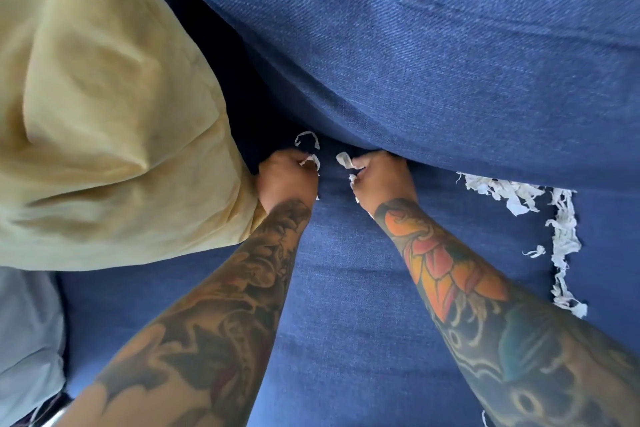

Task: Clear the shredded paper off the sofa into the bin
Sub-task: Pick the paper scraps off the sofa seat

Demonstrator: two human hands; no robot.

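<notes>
Here, every place is given relative to the back cushion.

Sofa (346,305): blue woven cloth with a fine twill grain, the seat flat and smooth.

Back cushion (433,55): same blue weave, plump, with a rolled seam along its top edge; its lower edge bulges over the seat.

Yellow pillow (104,121): soft, velvety, creased into a pointed fold; it leans to the left of the back cushion.

Shredded paper (540,215): thin white strips, crinkled and ragged. The main heap lies on the seat just under the back cushion's lower edge, to the right, with a trail running away from the cushion toward the viewer.

Curled strip (306,141): a single loop of paper at the back cushion's lower left corner, just beyond the left hand's knuckles.

Left hand (285,177): fingers curled into a fist round a few strips, white ends poking out; it sits at the cushion's lower left corner, touching the yellow pillow.

Right hand (382,177): fingers curled tight on strips, tufts showing at the knuckles; it presses against the cushion's lower edge, well apart from the main heap.

Forearms: both bare and tattooed.
</notes>
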